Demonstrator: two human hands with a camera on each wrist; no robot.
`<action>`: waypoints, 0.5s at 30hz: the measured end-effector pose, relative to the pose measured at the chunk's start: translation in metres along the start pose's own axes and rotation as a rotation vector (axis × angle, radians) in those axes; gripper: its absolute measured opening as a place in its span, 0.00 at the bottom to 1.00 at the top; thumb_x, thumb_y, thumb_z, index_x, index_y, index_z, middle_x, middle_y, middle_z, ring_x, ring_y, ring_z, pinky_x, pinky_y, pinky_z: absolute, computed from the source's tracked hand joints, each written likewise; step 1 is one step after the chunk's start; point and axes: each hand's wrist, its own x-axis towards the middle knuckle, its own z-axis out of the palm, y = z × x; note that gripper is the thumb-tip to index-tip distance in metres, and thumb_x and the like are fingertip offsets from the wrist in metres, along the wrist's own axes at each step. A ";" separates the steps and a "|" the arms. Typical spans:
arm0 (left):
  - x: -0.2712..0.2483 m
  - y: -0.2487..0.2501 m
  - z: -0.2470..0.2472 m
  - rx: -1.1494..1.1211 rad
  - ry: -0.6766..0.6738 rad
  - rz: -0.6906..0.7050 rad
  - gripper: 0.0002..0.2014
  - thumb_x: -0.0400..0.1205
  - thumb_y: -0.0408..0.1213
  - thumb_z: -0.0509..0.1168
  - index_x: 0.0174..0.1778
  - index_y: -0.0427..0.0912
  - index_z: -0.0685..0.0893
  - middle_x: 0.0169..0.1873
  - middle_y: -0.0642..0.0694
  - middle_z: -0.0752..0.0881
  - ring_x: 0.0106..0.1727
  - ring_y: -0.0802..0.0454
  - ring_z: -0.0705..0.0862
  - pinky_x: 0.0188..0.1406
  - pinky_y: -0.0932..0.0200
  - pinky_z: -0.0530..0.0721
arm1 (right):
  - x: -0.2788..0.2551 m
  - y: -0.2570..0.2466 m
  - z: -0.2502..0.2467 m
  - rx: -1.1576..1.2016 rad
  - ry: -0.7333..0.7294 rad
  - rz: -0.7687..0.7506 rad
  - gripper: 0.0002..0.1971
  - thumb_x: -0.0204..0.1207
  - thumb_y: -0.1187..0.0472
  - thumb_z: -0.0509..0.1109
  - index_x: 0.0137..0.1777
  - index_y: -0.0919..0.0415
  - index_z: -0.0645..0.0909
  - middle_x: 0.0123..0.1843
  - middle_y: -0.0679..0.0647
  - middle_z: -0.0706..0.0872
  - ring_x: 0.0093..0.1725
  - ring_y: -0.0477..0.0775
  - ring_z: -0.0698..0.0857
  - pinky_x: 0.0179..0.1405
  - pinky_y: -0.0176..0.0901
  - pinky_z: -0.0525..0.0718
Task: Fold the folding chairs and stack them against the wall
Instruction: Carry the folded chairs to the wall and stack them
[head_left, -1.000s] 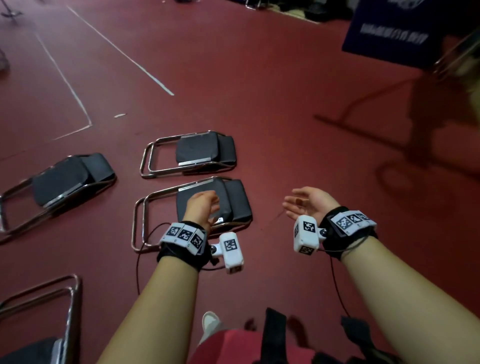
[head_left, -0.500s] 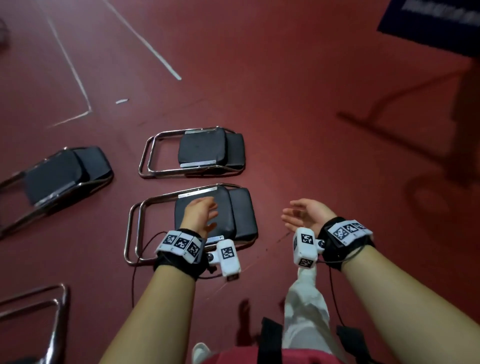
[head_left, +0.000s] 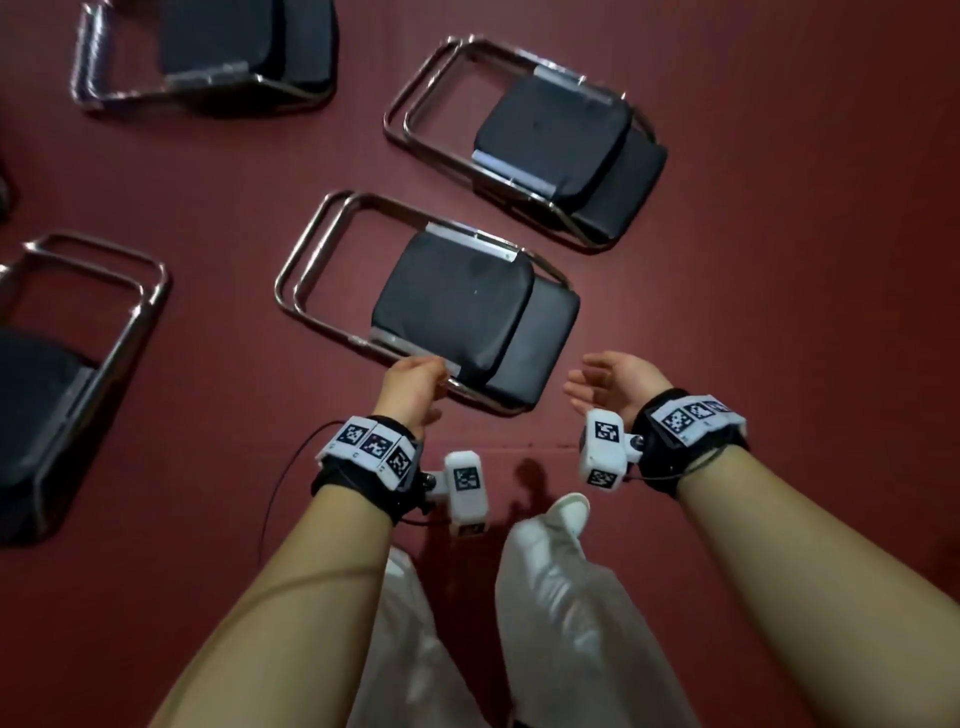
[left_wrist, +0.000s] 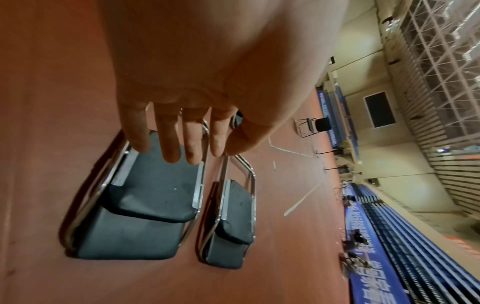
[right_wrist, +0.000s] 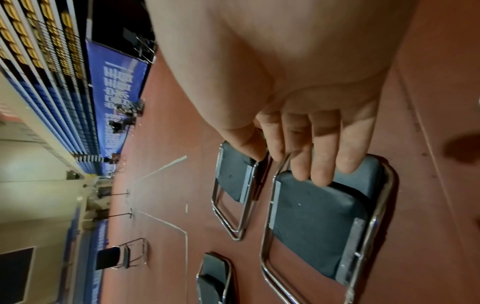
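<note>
Four folded folding chairs lie flat on the dark red floor (head_left: 753, 338), chrome tube frames around black padded seats. The nearest folded chair (head_left: 457, 306) sits at the centre of the head view, its frame loop pointing to the upper left of the frame and its black backrest pad to the lower right. The left hand (head_left: 410, 389) hangs over that chair's near edge with relaxed, nearly straight fingers (left_wrist: 170, 144), holding nothing; whether they touch the frame tube cannot be told. The right hand (head_left: 613, 384) hovers just right of the backrest pad, palm turned inward, fingers loosely extended and empty. A second folded chair (head_left: 545, 135) lies just beyond the first, toward the upper right. A third chair (head_left: 218, 52) is at the upper left and a fourth chair (head_left: 57, 395) at the left edge. White trouser legs (head_left: 561, 623) and a white shoe (head_left: 569, 512) show at the bottom.
</note>
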 end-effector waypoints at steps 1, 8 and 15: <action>0.011 -0.011 0.003 0.013 0.004 -0.022 0.05 0.84 0.33 0.62 0.47 0.47 0.81 0.41 0.48 0.84 0.46 0.49 0.82 0.47 0.54 0.73 | 0.015 0.005 0.000 -0.010 -0.008 0.023 0.08 0.84 0.61 0.62 0.44 0.62 0.75 0.42 0.58 0.83 0.39 0.57 0.86 0.37 0.48 0.82; 0.131 -0.097 0.038 0.149 -0.019 -0.118 0.05 0.84 0.32 0.62 0.49 0.47 0.80 0.45 0.46 0.83 0.50 0.47 0.81 0.44 0.56 0.74 | 0.148 0.055 -0.002 -0.006 0.036 0.099 0.08 0.86 0.60 0.60 0.46 0.62 0.74 0.42 0.57 0.83 0.40 0.55 0.84 0.40 0.47 0.82; 0.267 -0.211 0.072 0.248 -0.099 -0.213 0.05 0.83 0.31 0.62 0.45 0.45 0.80 0.47 0.38 0.83 0.46 0.45 0.81 0.36 0.57 0.73 | 0.304 0.118 -0.013 0.011 0.107 0.096 0.09 0.86 0.59 0.61 0.44 0.61 0.75 0.42 0.54 0.83 0.38 0.51 0.83 0.35 0.40 0.79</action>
